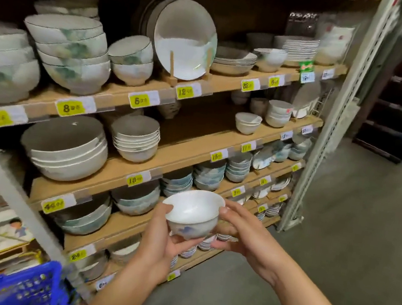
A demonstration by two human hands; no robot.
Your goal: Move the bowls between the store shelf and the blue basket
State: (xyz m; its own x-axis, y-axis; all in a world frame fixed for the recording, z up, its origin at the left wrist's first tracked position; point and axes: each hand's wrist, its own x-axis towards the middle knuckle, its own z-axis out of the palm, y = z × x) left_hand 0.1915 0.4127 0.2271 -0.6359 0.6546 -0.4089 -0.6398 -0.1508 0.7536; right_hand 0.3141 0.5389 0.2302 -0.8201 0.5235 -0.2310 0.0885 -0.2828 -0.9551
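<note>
Store shelf (186, 155) with blue basket (20, 287) at lower left. A small white bowl (193, 213) is held before the lower shelves, mouth up, slightly tilted; being round, no long axis is shown. It is gripped at rim and underside by the left hand (161, 241) and right hand (242, 233). It is judged light, rigid, slippery and fragile.

Head-worn camera looks forward and down, close to the store shelf (190, 148) — viewed obliquely.

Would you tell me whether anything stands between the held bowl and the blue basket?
Nothing visible but the person's own left forearm: the bowl is in open air before the shelf, the basket lower left.
</note>
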